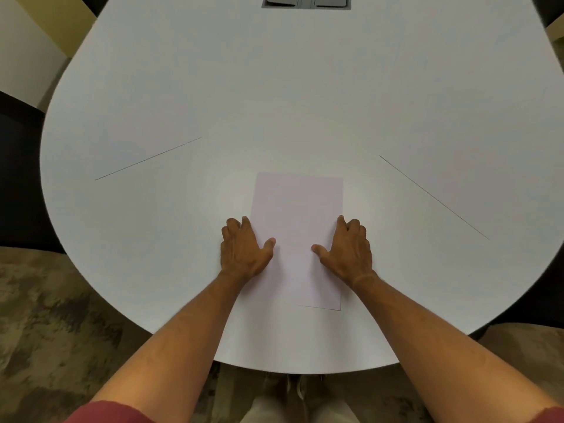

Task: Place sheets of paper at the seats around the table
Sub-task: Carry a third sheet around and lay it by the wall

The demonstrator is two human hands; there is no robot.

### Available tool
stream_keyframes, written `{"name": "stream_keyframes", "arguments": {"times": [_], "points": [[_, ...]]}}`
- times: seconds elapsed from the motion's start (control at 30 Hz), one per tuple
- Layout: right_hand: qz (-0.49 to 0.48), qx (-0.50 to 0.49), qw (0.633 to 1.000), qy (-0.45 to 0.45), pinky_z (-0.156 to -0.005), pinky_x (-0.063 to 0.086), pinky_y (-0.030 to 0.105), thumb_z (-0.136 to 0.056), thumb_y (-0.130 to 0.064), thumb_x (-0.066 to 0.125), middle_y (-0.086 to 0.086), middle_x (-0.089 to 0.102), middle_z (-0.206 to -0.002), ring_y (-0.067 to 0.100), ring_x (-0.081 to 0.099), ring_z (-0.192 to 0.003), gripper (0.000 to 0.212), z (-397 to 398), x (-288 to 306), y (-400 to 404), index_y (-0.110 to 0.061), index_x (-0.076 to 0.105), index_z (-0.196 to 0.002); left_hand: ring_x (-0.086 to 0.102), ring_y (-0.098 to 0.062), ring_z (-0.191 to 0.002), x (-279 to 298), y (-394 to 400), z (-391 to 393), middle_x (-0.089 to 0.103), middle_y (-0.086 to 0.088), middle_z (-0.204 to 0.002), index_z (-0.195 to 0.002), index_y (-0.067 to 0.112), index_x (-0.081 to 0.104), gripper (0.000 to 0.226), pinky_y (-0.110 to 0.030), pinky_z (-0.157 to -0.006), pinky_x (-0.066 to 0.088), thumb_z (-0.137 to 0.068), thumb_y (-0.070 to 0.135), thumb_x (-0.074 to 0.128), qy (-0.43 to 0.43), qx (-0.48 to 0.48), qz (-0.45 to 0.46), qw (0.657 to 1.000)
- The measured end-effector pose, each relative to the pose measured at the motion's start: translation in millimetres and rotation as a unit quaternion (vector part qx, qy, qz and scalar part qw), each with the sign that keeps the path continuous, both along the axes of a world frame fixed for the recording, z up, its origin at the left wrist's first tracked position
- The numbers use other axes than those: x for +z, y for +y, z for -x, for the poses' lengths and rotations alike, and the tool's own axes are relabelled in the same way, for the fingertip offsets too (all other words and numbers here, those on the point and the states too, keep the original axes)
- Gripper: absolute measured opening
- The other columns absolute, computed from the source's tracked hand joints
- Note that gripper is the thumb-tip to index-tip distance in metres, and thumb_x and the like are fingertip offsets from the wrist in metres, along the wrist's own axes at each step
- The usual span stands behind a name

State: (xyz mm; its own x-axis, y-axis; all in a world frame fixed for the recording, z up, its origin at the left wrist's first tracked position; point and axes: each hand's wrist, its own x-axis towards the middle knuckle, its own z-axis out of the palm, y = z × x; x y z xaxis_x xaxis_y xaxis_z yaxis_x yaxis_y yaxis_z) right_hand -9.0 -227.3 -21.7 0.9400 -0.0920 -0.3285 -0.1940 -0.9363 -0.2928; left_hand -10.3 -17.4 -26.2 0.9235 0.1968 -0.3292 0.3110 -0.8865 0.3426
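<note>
A white rounded table (305, 102) fills the view, with two thin seams at 10 and 2 o'clock and a grey hatch (306, 1) at 12. Mottled brown carpet (45, 315) lies below. The sheet (297, 215) lies flat near the 6 o'clock edge, the left hand (244, 250) and right hand (348, 250) spread flat on its sides.

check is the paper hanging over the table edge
No, the sheet of paper lies wholly on the table, its near edge short of the rim.
</note>
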Motion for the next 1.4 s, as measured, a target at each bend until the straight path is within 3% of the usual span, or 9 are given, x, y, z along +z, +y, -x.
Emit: {"name": "stream_keyframes", "arguments": {"times": [0.27,0.53,0.7,0.83,1.07,1.27,1.4], "points": [[0.001,-0.017,1.000,0.002,-0.093,0.046,0.043,-0.081,-0.056,0.068,0.016,0.044,-0.128,0.033,0.044,-0.117,0.084,-3,0,2,-0.007,0.033,-0.141,0.047,-0.036,-0.116,-3,-1,-11,0.037,-0.016,-0.127,-0.123,0.002,0.047,0.055,-0.040,-0.095,0.043,-0.088,0.041,0.063,-0.017,0.074,0.078,0.994],[0.003,-0.022,1.000,0.005,-0.093,0.044,0.042,-0.082,-0.056,0.067,0.015,0.043,-0.129,0.032,0.044,-0.118,0.090,-2,-1,4,-0.008,0.028,-0.146,0.056,-0.033,-0.115,-1,4,-11,0.047,-0.016,-0.132,-0.134,0.004,0.053,0.048,-0.037,-0.098,0.043,-0.094,0.031,0.060,-0.052,0.097,0.108,0.988],[0.005,-0.023,1.000,0.001,-0.094,0.044,0.041,-0.082,-0.057,0.066,0.015,0.043,-0.130,0.032,0.043,-0.119,0.091,-1,-3,4,-0.008,0.027,-0.148,0.065,-0.027,-0.092,1,7,-19,0.069,-0.013,-0.101,-0.107,0.003,0.068,0.021,-0.028,-0.078,0.044,-0.095,0.018,0.060,-0.098,0.152,0.141,0.973],[0.004,-0.022,1.000,0.000,-0.094,0.043,0.041,-0.083,-0.056,0.066,0.015,0.043,-0.132,0.032,0.043,-0.120,0.091,0,-3,4,-0.008,0.026,-0.149,0.062,-0.021,-0.082,1,11,-24,0.065,-0.003,-0.083,-0.096,0.004,0.070,0.014,-0.027,-0.078,0.047,-0.092,0.016,0.065,-0.096,0.180,0.181,0.962],[0.002,-0.023,1.000,0.003,-0.094,0.043,0.041,-0.083,-0.056,0.066,0.015,0.042,-0.133,0.032,0.042,-0.121,0.091,-1,-3,4,-0.008,0.025,-0.149,0.067,-0.027,-0.089,-2,14,-27,0.070,-0.009,-0.089,-0.098,0.004,0.071,0.013,-0.034,-0.087,0.054,-0.090,0.013,0.067,-0.077,0.206,0.190,0.957],[0.001,-0.022,1.000,0.002,-0.095,0.043,0.040,-0.083,-0.057,0.066,0.015,0.042,-0.133,0.031,0.043,-0.121,0.092,-1,-2,4,-0.008,0.025,-0.149,0.060,-0.022,-0.080,0,11,-26,0.072,-0.011,-0.097,-0.101,0.010,0.067,0.010,-0.026,-0.072,0.042,-0.092,0.012,0.064,-0.074,0.200,0.153,0.965],[-0.003,-0.024,1.000,0.000,-0.095,0.043,0.040,-0.083,-0.056,0.067,0.015,0.043,-0.133,0.031,0.043,-0.121,0.092,-1,-1,4,-0.008,0.025,-0.149,0.065,-0.029,-0.085,2,8,-24,0.070,-0.008,-0.094,-0.095,0.013,0.064,0.005,-0.031,-0.072,0.046,-0.092,0.016,0.063,-0.088,0.168,0.109,0.976]]}}
